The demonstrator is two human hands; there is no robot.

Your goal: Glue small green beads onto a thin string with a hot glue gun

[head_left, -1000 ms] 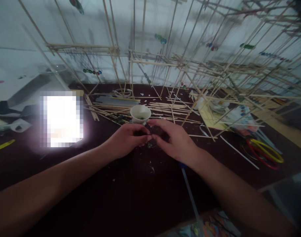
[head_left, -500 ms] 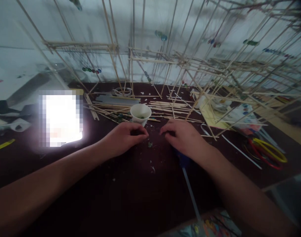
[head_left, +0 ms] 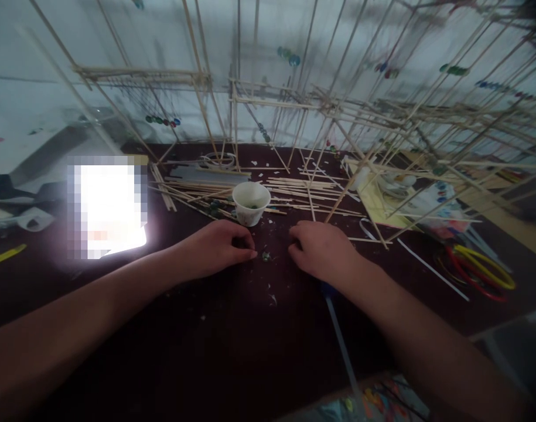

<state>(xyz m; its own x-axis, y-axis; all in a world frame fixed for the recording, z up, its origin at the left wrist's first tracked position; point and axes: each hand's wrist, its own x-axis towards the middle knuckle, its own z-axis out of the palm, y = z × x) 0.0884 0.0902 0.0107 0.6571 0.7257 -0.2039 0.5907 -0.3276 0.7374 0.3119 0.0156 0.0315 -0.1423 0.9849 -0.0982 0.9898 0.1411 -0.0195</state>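
Observation:
My left hand is over the table with thumb and forefinger brought together in a pinch. Whatever lies between those fingertips, if anything, is too small to make out. Opposite it, my right hand has its fingers curled in, and I cannot see what they hold. Between the hands a small green glass marble lies on the dark table. Just behind my left fingers stands a white paper cup with some green pieces inside. Under my right wrist shows part of a blue tool with a pale translucent stick extending from it.
Thin wooden sticks lie behind the cup. A stick framework with hanging coloured marbles rises at the back. On the right are red-and-yellow-handled pliers and yellow paper. A bright, pixelated screen glows at left.
My left hand has drawn slightly left, and my right hand has shifted a little right and down. The gap between them is wider. The green marble stays on the table.

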